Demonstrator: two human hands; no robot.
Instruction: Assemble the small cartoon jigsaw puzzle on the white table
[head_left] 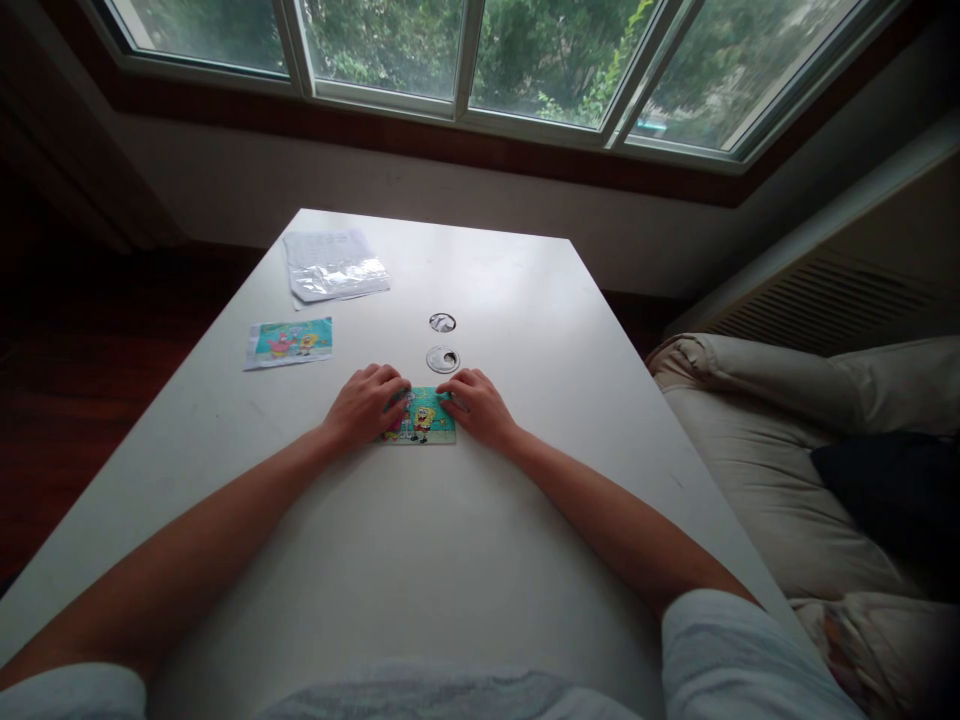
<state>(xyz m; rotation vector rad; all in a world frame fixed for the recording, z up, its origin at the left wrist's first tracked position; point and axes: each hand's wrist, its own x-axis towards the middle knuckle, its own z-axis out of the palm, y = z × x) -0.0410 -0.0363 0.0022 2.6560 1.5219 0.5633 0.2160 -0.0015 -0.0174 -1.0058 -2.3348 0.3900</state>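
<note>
A small rectangular cartoon picture (421,418), blue-green with a yellow square character, lies flat on the white table in front of me. My left hand (369,405) covers its left part, fingers curled and touching its surface and edge. On the opposite side, my right hand (482,408) holds the upper right corner between bent fingers and thumb. Both hands rest low on the table. I cannot tell whether the picture is one piece or several. Just beyond my fingertips lies a round silvery disc (436,360), and a second round disc (442,323) sits behind it.
To the left lies a paper print (294,343) with a similar cartoon scene. Behind it, a clear plastic bag with papers (334,265) sits near the far left corner of the white table (480,580). A beige sofa (750,440) stands right; windows (465,60) are ahead.
</note>
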